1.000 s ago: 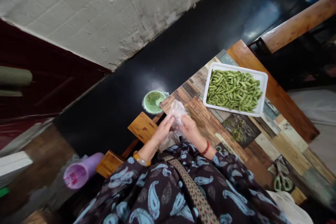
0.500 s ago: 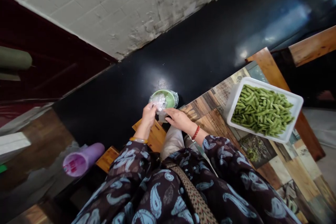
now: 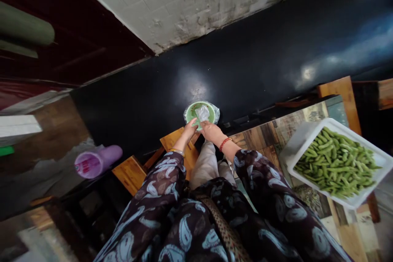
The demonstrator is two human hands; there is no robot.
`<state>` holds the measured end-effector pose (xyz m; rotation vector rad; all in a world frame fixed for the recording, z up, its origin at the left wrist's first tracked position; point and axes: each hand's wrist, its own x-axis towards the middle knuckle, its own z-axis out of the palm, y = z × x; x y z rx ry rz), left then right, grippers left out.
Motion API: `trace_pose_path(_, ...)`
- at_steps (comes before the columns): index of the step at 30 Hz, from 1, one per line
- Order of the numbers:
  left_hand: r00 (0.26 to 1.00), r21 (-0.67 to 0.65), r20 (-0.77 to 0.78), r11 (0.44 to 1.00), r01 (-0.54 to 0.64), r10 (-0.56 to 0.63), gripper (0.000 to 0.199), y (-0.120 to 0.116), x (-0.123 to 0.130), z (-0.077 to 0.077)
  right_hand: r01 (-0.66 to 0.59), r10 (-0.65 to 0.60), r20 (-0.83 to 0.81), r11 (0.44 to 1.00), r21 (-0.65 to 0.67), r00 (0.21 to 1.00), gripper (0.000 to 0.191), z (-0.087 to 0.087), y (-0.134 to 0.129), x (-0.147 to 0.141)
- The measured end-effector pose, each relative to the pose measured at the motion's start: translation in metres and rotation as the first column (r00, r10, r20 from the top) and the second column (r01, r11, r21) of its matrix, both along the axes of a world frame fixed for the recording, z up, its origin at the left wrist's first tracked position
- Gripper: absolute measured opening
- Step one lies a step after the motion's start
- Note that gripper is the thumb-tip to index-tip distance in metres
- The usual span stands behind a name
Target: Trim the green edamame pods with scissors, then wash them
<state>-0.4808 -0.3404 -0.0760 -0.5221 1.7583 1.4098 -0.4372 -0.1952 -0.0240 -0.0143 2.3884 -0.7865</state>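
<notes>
A light green bin (image 3: pixel 190 111), lined with a clear plastic bag, stands on the dark floor in front of me. A crumpled piece of clear whitish plastic (image 3: pixel 202 112) shows over its opening. My right hand (image 3: pixel 211 132), with a red beaded bracelet at its wrist, is closed at the near rim, its fingertips against that plastic. Beside it on the left, my left hand (image 3: pixel 188 130) reaches to the rim with fingers stretched out and slightly apart. I see nothing clearly held in it. Some bits lie inside the bin, too small to name.
A white tub of green bean pods (image 3: pixel 339 161) stands on the patchwork-patterned table (image 3: pixel 260 139) at my right. Wooden stools (image 3: pixel 130 174) are near my legs. A purple bin (image 3: pixel 98 161) lies in view at the left. A whitish brick wall (image 3: pixel 196 0) rises beyond the dark floor.
The crumpled plastic was bunched between both hands near the left fingers; now it is over the bin by the right fingertips. The left hand has moved right, and its fingers have loosened.
</notes>
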Motion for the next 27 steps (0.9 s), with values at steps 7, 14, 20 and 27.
trace_pose_path(7,0.989,-0.06,0.133,0.997,-0.053,0.06,0.036,-0.006,0.012,0.005,0.014,-0.015,0.021,0.998,0.055,1.0,0.025,0.011,0.025,0.009)
trace_pose_path(14,0.999,0.126,-0.015,0.992,0.031,-0.029,0.036,0.065,0.027,0.056,0.258,-0.26,-0.191,0.966,-0.032,0.947,0.036,0.062,0.053,0.027)
trace_pose_path(20,0.876,0.182,-0.327,0.886,0.426,-0.355,0.039,0.16,0.068,0.118,0.616,-0.667,-0.468,0.735,-0.284,0.58,0.038,0.131,0.143,0.139)
trace_pose_path(27,0.578,0.107,-0.465,0.606,0.788,-0.67,0.051,0.296,0.142,0.157,0.904,-0.91,-0.347,-0.065,-0.423,-0.228,0.03,0.166,0.205,0.323)
